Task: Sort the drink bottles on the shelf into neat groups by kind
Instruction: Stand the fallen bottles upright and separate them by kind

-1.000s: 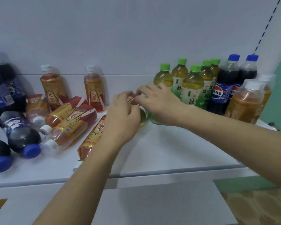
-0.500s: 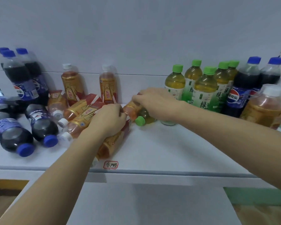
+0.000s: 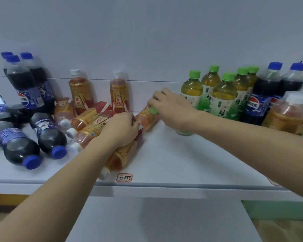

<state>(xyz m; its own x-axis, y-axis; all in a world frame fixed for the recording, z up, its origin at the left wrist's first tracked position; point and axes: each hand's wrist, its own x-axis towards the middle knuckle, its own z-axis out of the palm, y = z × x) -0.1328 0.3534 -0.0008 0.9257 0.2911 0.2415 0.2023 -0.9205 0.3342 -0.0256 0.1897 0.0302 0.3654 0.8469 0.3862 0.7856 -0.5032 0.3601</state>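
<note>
On the white shelf (image 3: 173, 165), a lying amber plastic bottle (image 3: 120, 157) is grasped by the left hand (image 3: 120, 127); to its right, a green-capped bottle (image 3: 153, 110), apparently lying, is gripped by the right hand (image 3: 171, 106).

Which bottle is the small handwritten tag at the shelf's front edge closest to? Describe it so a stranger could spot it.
Start at the white shelf and find the red-bordered tag on its front lip. Just left of it lies an orange bottle, white cap toward the edge. Unlike the other orange bottles, it lies under the left hand.
</note>
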